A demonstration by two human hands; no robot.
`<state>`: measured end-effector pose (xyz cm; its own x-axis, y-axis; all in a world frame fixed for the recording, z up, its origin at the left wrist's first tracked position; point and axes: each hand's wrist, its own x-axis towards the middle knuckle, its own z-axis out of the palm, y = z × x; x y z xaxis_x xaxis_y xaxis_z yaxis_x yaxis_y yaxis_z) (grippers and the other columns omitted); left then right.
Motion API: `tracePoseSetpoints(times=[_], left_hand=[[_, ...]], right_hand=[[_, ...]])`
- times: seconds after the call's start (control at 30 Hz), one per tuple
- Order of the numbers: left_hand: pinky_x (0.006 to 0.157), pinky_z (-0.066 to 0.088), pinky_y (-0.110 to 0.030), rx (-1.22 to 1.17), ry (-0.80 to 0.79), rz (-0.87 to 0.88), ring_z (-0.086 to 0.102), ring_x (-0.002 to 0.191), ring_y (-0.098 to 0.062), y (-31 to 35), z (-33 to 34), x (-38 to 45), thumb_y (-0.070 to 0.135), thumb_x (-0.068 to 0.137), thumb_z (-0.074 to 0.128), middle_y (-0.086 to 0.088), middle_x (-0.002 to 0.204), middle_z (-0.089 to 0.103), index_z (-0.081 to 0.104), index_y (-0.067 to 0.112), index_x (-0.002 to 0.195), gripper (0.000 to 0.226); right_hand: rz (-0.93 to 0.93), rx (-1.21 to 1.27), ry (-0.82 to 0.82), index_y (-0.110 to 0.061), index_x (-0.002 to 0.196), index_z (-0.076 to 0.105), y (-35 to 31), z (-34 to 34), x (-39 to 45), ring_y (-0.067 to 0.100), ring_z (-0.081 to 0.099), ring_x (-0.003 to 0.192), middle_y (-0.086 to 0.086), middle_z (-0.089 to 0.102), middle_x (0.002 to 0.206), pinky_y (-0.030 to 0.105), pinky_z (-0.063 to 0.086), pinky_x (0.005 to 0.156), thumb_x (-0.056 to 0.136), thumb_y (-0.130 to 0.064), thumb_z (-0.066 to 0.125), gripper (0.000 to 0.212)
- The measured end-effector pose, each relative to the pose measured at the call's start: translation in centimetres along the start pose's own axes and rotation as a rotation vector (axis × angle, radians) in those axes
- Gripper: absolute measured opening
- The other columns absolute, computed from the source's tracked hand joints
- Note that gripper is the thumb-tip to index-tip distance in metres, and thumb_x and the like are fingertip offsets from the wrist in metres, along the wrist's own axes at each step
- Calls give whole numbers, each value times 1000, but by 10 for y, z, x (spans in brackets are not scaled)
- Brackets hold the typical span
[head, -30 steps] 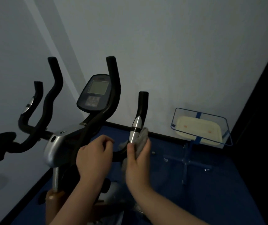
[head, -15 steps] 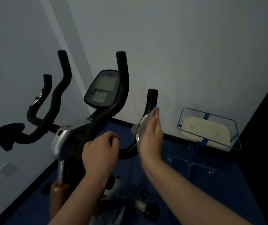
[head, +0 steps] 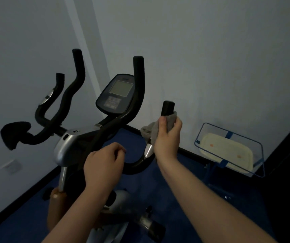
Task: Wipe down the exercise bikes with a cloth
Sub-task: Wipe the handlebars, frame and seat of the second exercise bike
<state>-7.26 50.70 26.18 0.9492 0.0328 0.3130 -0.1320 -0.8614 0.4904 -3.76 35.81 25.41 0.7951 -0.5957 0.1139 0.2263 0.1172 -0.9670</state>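
An exercise bike (head: 70, 148) with black handlebars and a display console (head: 117, 93) stands in front of me. My right hand (head: 167, 139) wraps a grey cloth (head: 158, 127) around the upright right inner grip (head: 167, 107), just below its black tip and above its silver sensor band (head: 147, 150). My left hand (head: 104, 163) is closed around the lower curve of the black handlebar, near the silver stem housing. The part of the grip under the cloth is hidden.
White walls meet in a corner behind the bike. The floor (head: 184, 181) is dark blue. A blue wire-frame stand holding a cream tray (head: 228, 151) sits at the right by the wall. A dark surface borders the far right edge.
My right hand slid the cloth up the right grip, from over the silver band to near the black tip. My left hand kept its hold on the handlebar.
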Motion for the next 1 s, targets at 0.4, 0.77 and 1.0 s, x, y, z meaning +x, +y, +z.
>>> tracePoseSetpoints(times=[0.4, 0.77, 1.0], left_hand=[[54, 43, -25, -11, 14, -86, 57, 60, -1, 4, -2, -1, 24, 93, 56, 16, 69, 65, 66, 36, 83, 18], [54, 43, -24, -100, 117, -189, 59, 66, 1, 3, -2, -3, 24, 93, 54, 20, 77, 66, 64, 38, 85, 19], [59, 50, -30, -94, 180, -182, 60, 66, -3, 3, -6, -9, 21, 94, 55, 14, 77, 66, 65, 33, 91, 17]], right_hand=[[-740, -477, -365, -13, 110, 62, -23, -33, 74, 17, 57, 101, 0, 56, 116, 37, 52, 83, 97, -30, 50, 24], [-1542, -719, -787, -16, 84, 74, -65, -44, 111, 21, 67, 85, -3, 72, 88, 36, 41, 80, 96, -30, 57, 26], [-1187, -955, -1451, -27, 115, 51, -50, -14, 47, 17, 64, 90, -6, 66, 107, 32, 46, 67, 92, -58, 45, 39]])
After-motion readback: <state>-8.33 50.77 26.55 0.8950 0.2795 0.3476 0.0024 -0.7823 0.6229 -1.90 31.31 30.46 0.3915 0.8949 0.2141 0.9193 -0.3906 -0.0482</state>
